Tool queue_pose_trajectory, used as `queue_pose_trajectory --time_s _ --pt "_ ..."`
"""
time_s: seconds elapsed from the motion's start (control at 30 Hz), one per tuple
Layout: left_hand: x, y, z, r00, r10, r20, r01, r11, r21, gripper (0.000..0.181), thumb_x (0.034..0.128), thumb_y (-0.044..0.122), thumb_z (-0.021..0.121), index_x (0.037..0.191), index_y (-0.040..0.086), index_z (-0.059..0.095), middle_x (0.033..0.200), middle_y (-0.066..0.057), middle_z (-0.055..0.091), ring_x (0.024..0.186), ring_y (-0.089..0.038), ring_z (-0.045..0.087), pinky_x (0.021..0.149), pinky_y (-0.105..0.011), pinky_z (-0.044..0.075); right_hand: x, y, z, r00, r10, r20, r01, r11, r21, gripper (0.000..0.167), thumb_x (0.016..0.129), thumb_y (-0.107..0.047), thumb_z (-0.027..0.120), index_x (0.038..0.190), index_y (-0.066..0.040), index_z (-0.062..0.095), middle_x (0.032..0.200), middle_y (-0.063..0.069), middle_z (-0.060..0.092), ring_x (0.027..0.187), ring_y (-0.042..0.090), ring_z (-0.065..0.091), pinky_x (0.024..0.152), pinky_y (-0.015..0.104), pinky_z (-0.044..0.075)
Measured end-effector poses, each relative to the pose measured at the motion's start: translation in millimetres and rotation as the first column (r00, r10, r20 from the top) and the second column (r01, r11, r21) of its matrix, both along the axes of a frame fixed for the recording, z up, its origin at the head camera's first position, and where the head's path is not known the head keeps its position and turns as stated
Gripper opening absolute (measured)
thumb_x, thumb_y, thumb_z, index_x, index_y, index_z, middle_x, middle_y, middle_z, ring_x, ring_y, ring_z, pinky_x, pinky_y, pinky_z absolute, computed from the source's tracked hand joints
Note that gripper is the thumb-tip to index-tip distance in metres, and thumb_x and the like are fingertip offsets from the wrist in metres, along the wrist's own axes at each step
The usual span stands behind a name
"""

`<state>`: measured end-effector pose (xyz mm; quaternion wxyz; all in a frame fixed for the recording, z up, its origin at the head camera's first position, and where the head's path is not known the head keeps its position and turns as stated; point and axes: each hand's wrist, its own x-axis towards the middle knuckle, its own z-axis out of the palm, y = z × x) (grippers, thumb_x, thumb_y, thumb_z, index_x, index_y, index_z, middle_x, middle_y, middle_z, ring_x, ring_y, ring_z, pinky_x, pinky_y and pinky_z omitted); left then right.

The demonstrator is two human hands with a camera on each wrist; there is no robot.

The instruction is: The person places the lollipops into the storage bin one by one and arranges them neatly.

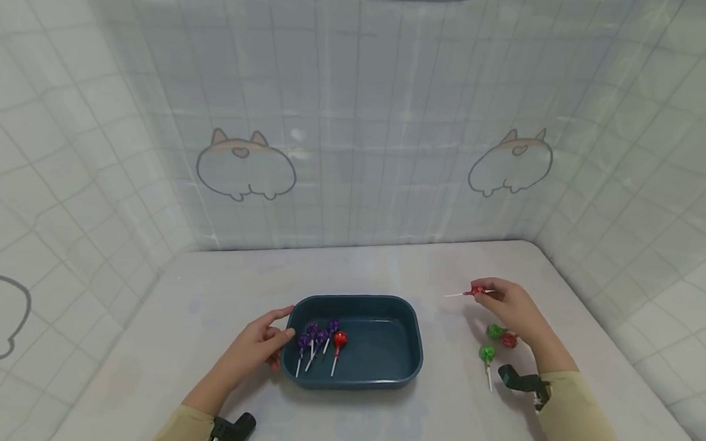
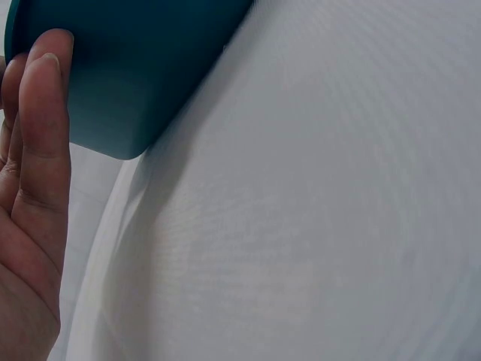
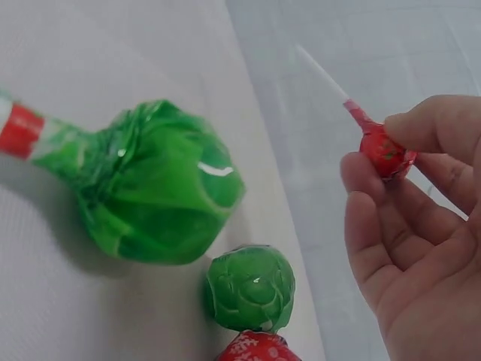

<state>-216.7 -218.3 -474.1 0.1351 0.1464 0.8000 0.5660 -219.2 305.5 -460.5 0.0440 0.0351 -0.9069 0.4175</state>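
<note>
Right hand (image 1: 508,304) pinches a red lollipop (image 1: 478,290) by its wrapped head, thumb on one side, fingers on the other; white stick points left, toward the tray. Lollipop is up off the counter (image 1: 363,419), right of the tray and well apart from it.

Left hand (image 1: 261,337) grips the left end of the dark teal tray (image 1: 376,382), thumb at the rim, other fingers against the outer wall. Tray sits flat on the counter, roughly mid-view.

In the tray, left half: four purple lollipops (image 1: 322,336) bunched together, sticks toward the near side, plus a single red lollipop (image 1: 340,339) just right of them, stick same way. Right half of the tray shows bare bottom.

On the counter by the right wrist: a green lollipop (image 1: 486,353), stick toward the near edge; just beyond it another green one (image 1: 496,331), touching a red one (image 1: 509,340).

Beige sleeves (image 1: 576,416), black wrist mount (image 1: 519,380) on each arm. Behind: pale grid-pattern curtain (image 1: 380,117) with cartoon animal outlines (image 1: 246,168).
</note>
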Motion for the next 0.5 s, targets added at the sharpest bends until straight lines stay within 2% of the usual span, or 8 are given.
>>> queue_pose_trajectory --time_s 0.13,0.3,0.5 --pt "1.4 -0.6 1.7 1.000 0.006 0.000 -0.006 1.000 0.000 0.063 0.0976 0.028 0.065 0.151 0.009 0.037 0.069 -0.011 0.058 0.053 -0.027 0.060 0.053 -0.042 0.056 -0.2 -0.9 4.0 1.000 -0.003 0.001 0.003 1.000 -0.030 0.052 0.094 -0.047 0.066 0.127 -0.008 0.063 0.114 0.006 0.068 0.107 0.025 0.061 0.092 0.045 0.051" --pt "4.6 -1.4 3.1 1.000 0.016 0.007 -0.016 1.000 -0.008 0.063 0.0974 0.029 0.066 0.151 0.009 0.038 0.070 -0.012 0.059 0.054 -0.026 0.060 0.054 -0.041 0.057 1.3 -1.6 6.4 1.000 0.001 0.001 -0.001 0.997 -0.083 0.053 0.091 -0.048 0.068 0.129 -0.011 0.061 0.115 0.003 0.067 0.109 0.025 0.062 0.091 0.040 0.052" --pt "7.4 -1.6 3.0 1.000 0.023 0.012 -0.023 1.000 -0.006 0.063 0.0978 0.028 0.065 0.151 0.009 0.038 0.070 -0.012 0.059 0.054 -0.026 0.060 0.054 -0.041 0.057 5.5 -1.9 7.5 0.999 -0.006 0.042 0.011 0.994 -0.112 0.056 0.088 -0.051 0.071 0.130 -0.015 0.063 0.113 0.002 0.070 0.111 0.026 0.063 0.096 0.051 0.049"
